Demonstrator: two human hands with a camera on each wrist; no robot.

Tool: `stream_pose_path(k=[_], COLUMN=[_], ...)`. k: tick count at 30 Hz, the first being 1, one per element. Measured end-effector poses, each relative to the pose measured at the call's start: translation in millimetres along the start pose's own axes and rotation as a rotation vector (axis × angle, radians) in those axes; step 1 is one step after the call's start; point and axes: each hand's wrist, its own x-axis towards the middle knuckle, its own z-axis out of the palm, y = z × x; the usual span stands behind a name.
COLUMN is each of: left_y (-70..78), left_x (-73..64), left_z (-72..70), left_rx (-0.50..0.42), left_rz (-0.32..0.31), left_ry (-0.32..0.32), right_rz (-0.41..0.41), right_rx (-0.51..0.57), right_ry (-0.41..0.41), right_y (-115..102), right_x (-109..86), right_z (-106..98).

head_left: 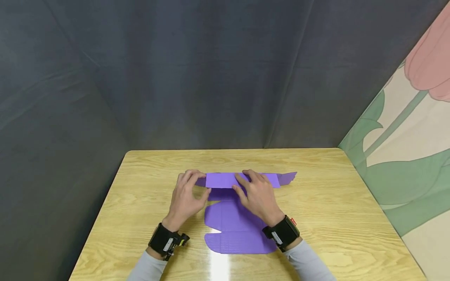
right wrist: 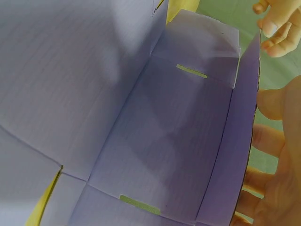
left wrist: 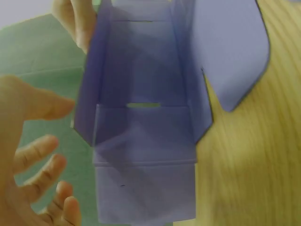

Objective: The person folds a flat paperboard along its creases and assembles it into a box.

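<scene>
A partly folded purple cardboard box (head_left: 242,222) lies on the table, its cut-out flaps spread toward the person. At its far end a long narrow panel (head_left: 221,180) stands folded up, with side flaps (head_left: 287,178) sticking out at both ends. My left hand (head_left: 186,197) is at the panel's left end, thumb and fingers spread; in the left wrist view they appear apart from the cardboard. My right hand (head_left: 258,195) rests its fingers against the panel's outer face. In the right wrist view its fingertips (right wrist: 263,141) touch that wall, beside the slotted inner section (right wrist: 174,132).
The wooden table (head_left: 140,187) extends around the cardboard on all sides. A dark curtain (head_left: 211,78) hangs behind and to the left. At the right is a flower-patterned cloth (head_left: 404,175).
</scene>
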Motion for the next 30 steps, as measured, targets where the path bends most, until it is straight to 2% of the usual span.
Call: stream_pose_path(k=[5, 13, 21, 25, 30], left_y=[-3.5, -2.2, 1.1, 0.9, -0.6], left_x=[-3.7, -5.6, -3.7, -4.1, -5.1], left_z=[9.0, 20.2, 25.1, 25.9, 29.7], left_rx=[0.013, -0.003, -0.098, -0.101, -0.084], left_rz=[0.016, 0.005, -0.032, -0.05, -0.042], left_ry=[-0.041, -0.019, -0.032, -0.044, -0.049], right_rz=[-0.003, 0.005, 0.011, 0.009, 0.004], right_rx=[0.0, -0.003, -0.014, -0.013, -0.019], right_ry=[-0.005, -0.02, -0.02, -0.027, -0.011], right_y=[-1, -1, -1, -1, 0], right_x=[-0.3, -0.1, -0.2, 0.0, 0.7], right_z=[0, 1, 1, 2, 2])
